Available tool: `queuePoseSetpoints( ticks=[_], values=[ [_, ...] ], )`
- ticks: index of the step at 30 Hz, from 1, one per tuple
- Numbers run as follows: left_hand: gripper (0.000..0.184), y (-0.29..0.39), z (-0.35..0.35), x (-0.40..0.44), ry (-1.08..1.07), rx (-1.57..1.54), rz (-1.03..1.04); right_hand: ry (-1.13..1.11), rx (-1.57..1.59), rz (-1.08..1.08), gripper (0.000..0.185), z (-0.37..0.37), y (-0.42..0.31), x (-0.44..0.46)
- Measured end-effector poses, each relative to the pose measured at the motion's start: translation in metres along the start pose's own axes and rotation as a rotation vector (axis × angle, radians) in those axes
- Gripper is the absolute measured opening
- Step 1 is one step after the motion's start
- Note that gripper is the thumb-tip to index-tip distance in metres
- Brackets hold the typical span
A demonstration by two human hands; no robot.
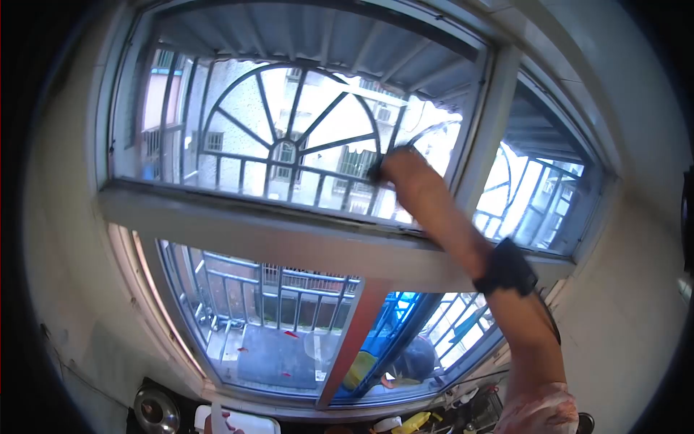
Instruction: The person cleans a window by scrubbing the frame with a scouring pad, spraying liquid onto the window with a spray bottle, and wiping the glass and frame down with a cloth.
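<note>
My right hand (405, 170) is raised to the upper window pane (325, 137), near its lower right part. Its fingers are closed around a small dark thing (376, 173), too blurred to name, at the glass. A dark band (508, 268) wraps the right forearm, which crosses the window frame. At the bottom edge, a small skin-coloured part, seemingly my left hand (230, 425), shows beside a white container (249, 422); its fingers are too cut off to read.
A thick crossbar (267, 239) divides the upper panes from the lower windows. Metal bars (289, 289) stand outside. Along the bottom sill area are a round metal lid (156, 411), a yellow item (413, 422) and other clutter. Pale walls (614, 311) flank the window.
</note>
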State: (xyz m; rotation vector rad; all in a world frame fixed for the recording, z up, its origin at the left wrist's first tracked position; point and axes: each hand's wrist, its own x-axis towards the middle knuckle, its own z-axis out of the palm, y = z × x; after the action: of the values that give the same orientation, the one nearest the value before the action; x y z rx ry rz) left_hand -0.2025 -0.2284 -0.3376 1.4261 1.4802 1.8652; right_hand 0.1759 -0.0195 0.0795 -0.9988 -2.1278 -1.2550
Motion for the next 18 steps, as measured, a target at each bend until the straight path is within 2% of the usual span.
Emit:
queuePoseSetpoints(
  ticks=[2,3,4,6,7,10,12,13,15,16,18],
  values=[
    [0.037,-0.007,-0.003,0.001,-0.012,0.059,0.019,-0.248,0.213,-0.043,0.023,-0.004,-0.044,-0.038],
    [0.040,-0.008,-0.007,0.002,-0.015,-0.009,0.016,-0.237,0.263,-0.003,0.021,0.001,-0.038,-0.040],
    [0.042,-0.008,-0.011,0.004,-0.008,-0.075,0.014,-0.317,0.257,0.105,0.015,-0.008,-0.035,-0.032],
    [0.049,0.000,-0.022,0.006,0.049,-0.061,-0.006,-0.732,0.435,0.355,0.018,-0.037,-0.030,-0.014],
    [0.051,-0.016,-0.031,-0.003,0.092,-0.072,-0.030,-0.713,0.503,0.391,0.016,-0.033,-0.027,-0.019],
    [0.050,0.011,-0.054,0.011,0.055,0.199,0.158,-0.482,0.545,0.334,0.012,-0.023,-0.058,-0.013],
    [0.047,0.007,-0.059,0.004,0.080,0.249,0.094,-0.405,0.578,0.224,0.012,-0.003,-0.089,0.016],
    [0.047,-0.006,-0.061,-0.004,0.087,0.318,0.095,-0.448,0.622,0.239,0.013,0.005,-0.106,0.039],
    [0.044,-0.021,-0.064,-0.013,0.103,0.385,0.100,-0.455,0.631,0.132,0.017,0.039,-0.134,0.085],
    [0.045,-0.021,-0.068,-0.011,0.115,0.420,0.106,-0.544,0.599,0.167,0.020,0.048,-0.156,0.113],
    [0.046,-0.019,-0.074,-0.007,0.133,0.491,0.117,-0.481,0.518,-0.016,0.021,0.080,-0.194,0.163]
  ],
)
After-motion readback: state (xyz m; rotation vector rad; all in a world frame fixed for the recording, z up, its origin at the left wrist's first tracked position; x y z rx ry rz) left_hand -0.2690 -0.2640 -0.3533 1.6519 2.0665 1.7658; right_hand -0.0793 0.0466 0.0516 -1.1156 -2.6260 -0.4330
